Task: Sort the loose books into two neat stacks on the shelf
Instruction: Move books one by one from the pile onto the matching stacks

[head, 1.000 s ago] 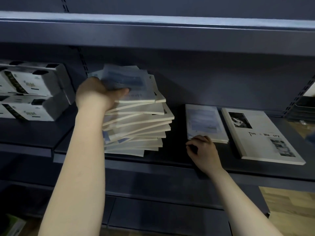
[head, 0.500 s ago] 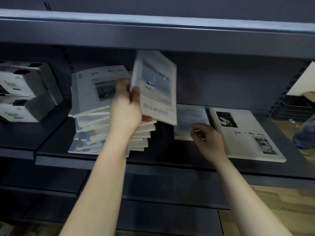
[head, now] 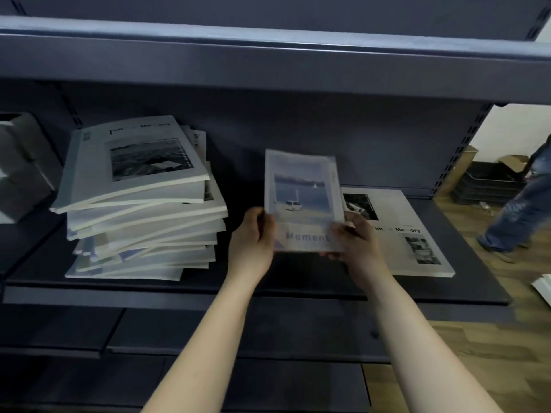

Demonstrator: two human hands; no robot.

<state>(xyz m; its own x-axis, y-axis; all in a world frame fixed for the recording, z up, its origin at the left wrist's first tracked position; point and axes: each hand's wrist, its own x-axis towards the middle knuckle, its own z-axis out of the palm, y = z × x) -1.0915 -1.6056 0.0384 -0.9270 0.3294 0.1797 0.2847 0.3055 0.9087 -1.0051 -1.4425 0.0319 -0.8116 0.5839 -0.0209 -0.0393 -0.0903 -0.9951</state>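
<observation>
A small "Moment" book (head: 302,201) with a lake picture on its cover is in the middle of the dark shelf (head: 256,290). My left hand (head: 253,236) grips its lower left edge and my right hand (head: 356,239) grips its lower right corner. It covers the small book that lay there; I cannot tell whether it rests on it. To the left stands an untidy pile of several books (head: 143,210), topped by a large "Time Memory" book. Another large "Time Memory" book (head: 405,234) lies flat at the right.
The upper shelf (head: 268,55) overhangs the books closely. White boxes (head: 21,168) sit at the far left. Beyond the shelf's right end a person's legs (head: 518,210) stand on the wooden floor, near black trays (head: 489,183) and a cardboard box.
My left hand carried the "Moment" book from the pile rightward and down to the middle of the shelf. My right hand now holds its right corner. The view shifted right.
</observation>
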